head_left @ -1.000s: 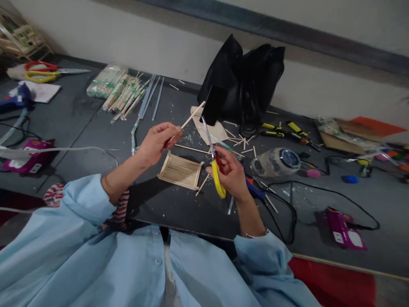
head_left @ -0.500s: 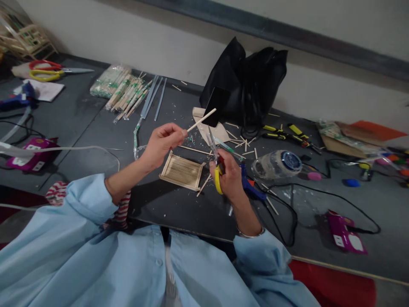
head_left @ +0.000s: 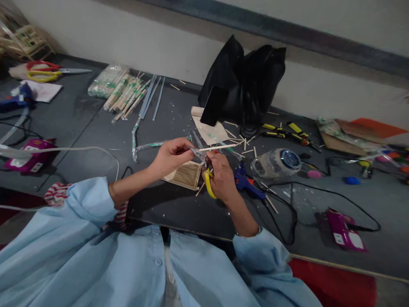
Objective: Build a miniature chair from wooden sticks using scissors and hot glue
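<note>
A thin wooden stick (head_left: 220,147) is pinched in my left hand (head_left: 174,155) and points to the right. My right hand (head_left: 220,174) grips yellow-handled scissors (head_left: 209,184), whose blades meet the stick close to my left fingertips. The blades look parted around the stick, though fingers partly cover them. Below both hands lies a small rectangular tray made of sticks (head_left: 183,175), its upper edge hidden by my left hand. Just right of my right hand rests a blue glue gun (head_left: 246,181).
Short stick offcuts (head_left: 244,143) lie near a black phone (head_left: 214,105) and a black bag (head_left: 246,81). A clear plastic jar (head_left: 276,163) lies to the right, with yellow-black pliers (head_left: 290,133) behind it. Wrapped stick bundles (head_left: 128,94) sit at back left. Black cable (head_left: 294,204) loops at right.
My left hand has lowered the stick and moved it right, from slanting upward to nearly level. The scissors have swung left, and their blades now meet the stick.
</note>
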### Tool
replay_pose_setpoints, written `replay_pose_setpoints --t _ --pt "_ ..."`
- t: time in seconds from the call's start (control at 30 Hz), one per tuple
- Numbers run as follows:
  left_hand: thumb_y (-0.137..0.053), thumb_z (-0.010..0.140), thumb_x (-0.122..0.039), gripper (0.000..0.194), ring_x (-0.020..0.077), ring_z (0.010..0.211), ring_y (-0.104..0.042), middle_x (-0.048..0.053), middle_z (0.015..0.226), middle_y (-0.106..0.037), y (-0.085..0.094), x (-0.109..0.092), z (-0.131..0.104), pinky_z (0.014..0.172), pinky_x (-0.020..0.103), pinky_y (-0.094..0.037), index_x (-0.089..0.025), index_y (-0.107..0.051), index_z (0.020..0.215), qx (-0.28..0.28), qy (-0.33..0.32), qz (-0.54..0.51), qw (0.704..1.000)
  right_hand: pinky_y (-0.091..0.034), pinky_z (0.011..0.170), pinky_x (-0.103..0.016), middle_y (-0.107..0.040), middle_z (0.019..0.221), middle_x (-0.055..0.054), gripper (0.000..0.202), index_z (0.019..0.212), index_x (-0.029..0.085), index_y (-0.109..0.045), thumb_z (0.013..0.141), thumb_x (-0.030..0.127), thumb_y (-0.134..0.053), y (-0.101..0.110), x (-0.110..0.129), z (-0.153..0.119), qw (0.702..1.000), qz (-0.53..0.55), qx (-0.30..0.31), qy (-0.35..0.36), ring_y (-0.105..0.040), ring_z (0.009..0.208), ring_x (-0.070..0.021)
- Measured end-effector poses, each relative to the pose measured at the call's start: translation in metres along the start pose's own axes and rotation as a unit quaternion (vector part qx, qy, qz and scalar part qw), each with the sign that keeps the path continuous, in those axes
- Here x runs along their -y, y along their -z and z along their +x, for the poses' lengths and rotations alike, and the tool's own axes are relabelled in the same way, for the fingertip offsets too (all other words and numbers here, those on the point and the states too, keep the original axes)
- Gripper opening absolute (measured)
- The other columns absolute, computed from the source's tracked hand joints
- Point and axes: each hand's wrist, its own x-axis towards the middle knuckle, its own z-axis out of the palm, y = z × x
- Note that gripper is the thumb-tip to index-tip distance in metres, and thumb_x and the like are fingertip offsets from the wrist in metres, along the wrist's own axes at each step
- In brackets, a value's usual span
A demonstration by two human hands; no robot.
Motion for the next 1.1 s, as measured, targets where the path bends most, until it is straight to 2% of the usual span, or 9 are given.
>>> replay_pose_setpoints --t 0.17,0.53,0.87,1.1 --pt "-0.067 0.077 -0.024 0.007 0.007 0.059 -0.052 -0.003 0.061 -0.059 0.0 0.0021 -0.0009 0.056 0.018 -0.044 -0.016 -0.067 0.077 -0.004 -0.014 0.02 1.0 -0.051 0.09 -0.055 -0.06 0.106 -0.015 0.06 0.141 0.017 -0.044 0.081 0.016 -0.053 0.0008 0.0023 -0.0001 1.0 0.006 0.012 -0.007 -0.057 0.101 -0.0318" --pt "-0.068 0.076 -0.022 0.007 0.0072 0.062 -0.056 -0.002 0.067 -0.064 -0.0005 -0.0016 -0.0006 0.057 0.018 -0.045 -0.015 -0.066 0.075 0.011 0.001 0.003 1.0 -0.051 0.09 -0.054 -0.058 0.108 -0.015 0.061 0.142 0.017 -0.043 0.082 0.02 -0.054 0.0057 0.0036 -0.001 1.0 -0.025 0.008 0.0 -0.054 0.102 -0.0325" --pt "-0.068 0.078 -0.024 0.009 0.0079 0.063 -0.057 -0.001 0.069 -0.064 0.0014 0.0015 -0.0022 0.059 0.019 -0.045 -0.015 -0.066 0.076 0.02 -0.012 0.026 0.999 -0.05 0.091 -0.053 -0.059 0.107 -0.015 0.065 0.143 0.016 -0.04 0.079 0.016 -0.054 0.0035 0.0027 -0.0018 0.999 -0.039 0.016 0.009 -0.055 0.102 -0.0325" --pt "-0.067 0.078 -0.021 0.006 0.0083 0.064 -0.058 -0.001 0.07 -0.065 0.0005 0.0006 -0.0026 0.06 0.019 -0.046 -0.015 -0.066 0.076 0.024 -0.01 0.036 0.999 -0.052 0.087 -0.047 -0.062 0.102 -0.014 0.051 0.133 0.015 -0.051 0.082 0.018 -0.055 0.0023 0.0034 0.0005 0.998 -0.057 -0.023 0.011 -0.057 0.097 -0.0302"
